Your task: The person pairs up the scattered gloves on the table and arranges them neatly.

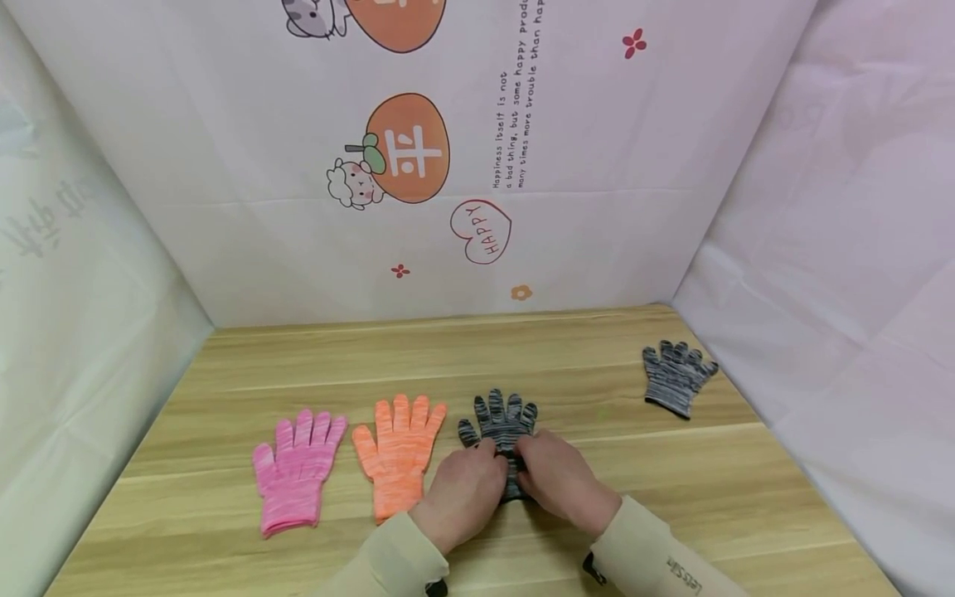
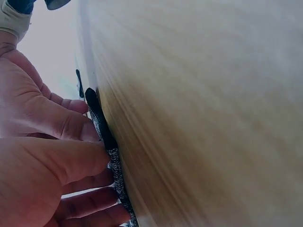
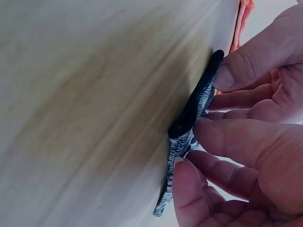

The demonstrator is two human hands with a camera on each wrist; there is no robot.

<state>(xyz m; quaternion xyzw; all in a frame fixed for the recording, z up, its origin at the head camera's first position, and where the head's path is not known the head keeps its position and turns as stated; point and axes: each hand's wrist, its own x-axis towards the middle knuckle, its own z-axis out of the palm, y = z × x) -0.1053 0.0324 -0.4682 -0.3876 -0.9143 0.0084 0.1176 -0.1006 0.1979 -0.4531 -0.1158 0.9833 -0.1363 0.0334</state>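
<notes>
Both bare hands meet at a dark grey striped knit glove [image 1: 507, 419] lying on the table with its fingers pointing away. From the left side, my left hand [image 1: 466, 493] pinches the glove near its cuff. Opposite it, my right hand [image 1: 559, 481] pinches the other side, its thumb close to the left one. A black band crosses the glove between the hands; the wrist views show this black cuff edge [image 3: 195, 106] at the thumbs. Fingertips under or behind the fabric are partly hidden.
An orange glove [image 1: 400, 452] lies flat just left of the hands, and a pink glove [image 1: 297, 473] lies farther left. Another grey striped glove [image 1: 677, 377] rests at the right rear of the wooden table [image 1: 336, 356]. White printed cloth [image 1: 582, 166] encloses the back and sides.
</notes>
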